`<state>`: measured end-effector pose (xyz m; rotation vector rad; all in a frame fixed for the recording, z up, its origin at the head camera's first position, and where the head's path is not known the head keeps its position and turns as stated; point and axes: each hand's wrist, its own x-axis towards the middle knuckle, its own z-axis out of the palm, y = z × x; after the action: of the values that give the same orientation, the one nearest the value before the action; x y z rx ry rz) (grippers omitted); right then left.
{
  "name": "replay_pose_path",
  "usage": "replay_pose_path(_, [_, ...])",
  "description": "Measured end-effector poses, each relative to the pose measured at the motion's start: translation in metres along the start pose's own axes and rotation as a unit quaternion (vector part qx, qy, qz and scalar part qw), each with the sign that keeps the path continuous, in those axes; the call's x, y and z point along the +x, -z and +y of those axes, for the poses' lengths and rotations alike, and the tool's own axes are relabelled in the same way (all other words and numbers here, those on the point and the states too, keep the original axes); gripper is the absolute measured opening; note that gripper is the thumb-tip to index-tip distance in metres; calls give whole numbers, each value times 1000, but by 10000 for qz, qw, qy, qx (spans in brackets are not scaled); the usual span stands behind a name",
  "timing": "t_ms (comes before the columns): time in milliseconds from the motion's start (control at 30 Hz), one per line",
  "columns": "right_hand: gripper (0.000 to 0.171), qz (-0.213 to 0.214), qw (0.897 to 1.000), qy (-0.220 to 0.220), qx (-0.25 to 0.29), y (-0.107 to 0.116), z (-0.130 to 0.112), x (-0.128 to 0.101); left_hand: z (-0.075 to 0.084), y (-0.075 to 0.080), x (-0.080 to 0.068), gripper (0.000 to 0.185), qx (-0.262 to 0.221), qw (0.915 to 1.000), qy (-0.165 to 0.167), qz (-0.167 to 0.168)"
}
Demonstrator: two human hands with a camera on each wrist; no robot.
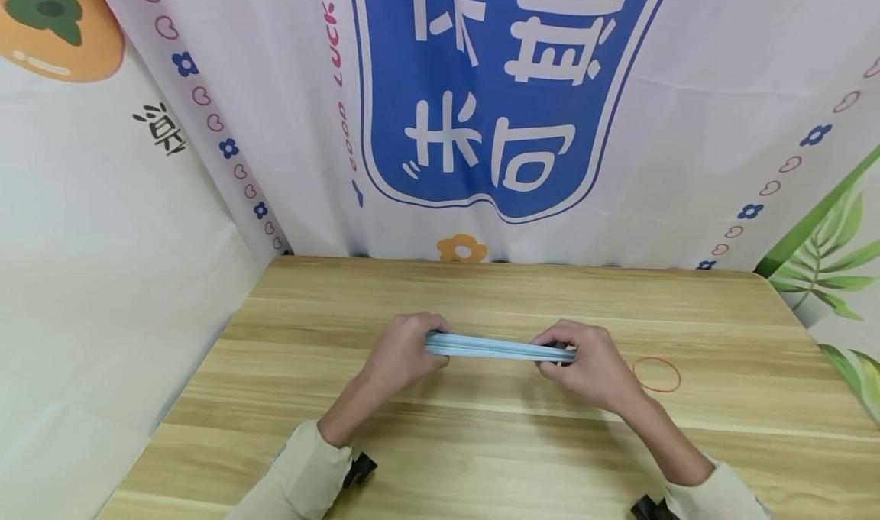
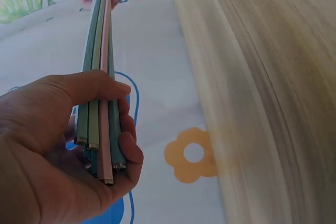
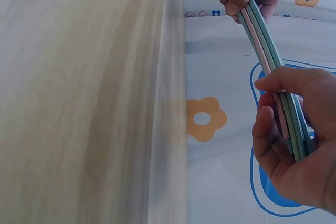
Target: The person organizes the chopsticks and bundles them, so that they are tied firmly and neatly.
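A bundle of slim, straight chopsticks (image 1: 488, 347) in pale green, blue-green and pink is held level above the table. My left hand (image 1: 406, 352) grips its left end, thumb across the sticks and fingers curled beneath. At the opposite end, my right hand (image 1: 587, 363) holds the bundle between thumb and fingers. Up close in the left wrist view, the chopsticks (image 2: 105, 129) lie side by side with their squared ends uneven. The right wrist view shows the pink and green chopsticks (image 3: 268, 51) running from one hand to the other.
A thin orange-red rubber band (image 1: 658, 375) lies on the wood-grain table (image 1: 481, 444), to the right of my right hand. Behind the table's far edge hangs a printed curtain (image 1: 302, 123), and pale cloth (image 1: 103, 298) covers the left side.
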<state>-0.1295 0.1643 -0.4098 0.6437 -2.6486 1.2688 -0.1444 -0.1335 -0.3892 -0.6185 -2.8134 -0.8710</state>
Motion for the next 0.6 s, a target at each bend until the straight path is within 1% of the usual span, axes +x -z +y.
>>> replay_pose_path(100, [23, -76, 10000, -18, -4, -1, -1, -1, 3, -1, 0, 24, 123, 9999, -36, -54])
replay_pose_path(167, [24, -42, 10000, -33, -29, -2, -1, -1, 5, -2, 0, 24, 157, 9998, -82, -37])
replay_pose_path(333, [26, 176, 9998, -103, -75, -7, -3, -2, 10, -7, 0, 25, 202, 9994, -196, 181])
replay_pose_path(500, [29, 294, 9993, -221, -74, -9, -6, -2, 14, -14, 0, 24, 332, 9985, -152, 398])
replay_pose_path(600, [30, 363, 9990, -243, -41, -8, -6, -1, 16, -16, 0, 24, 383, 9982, -115, 457])
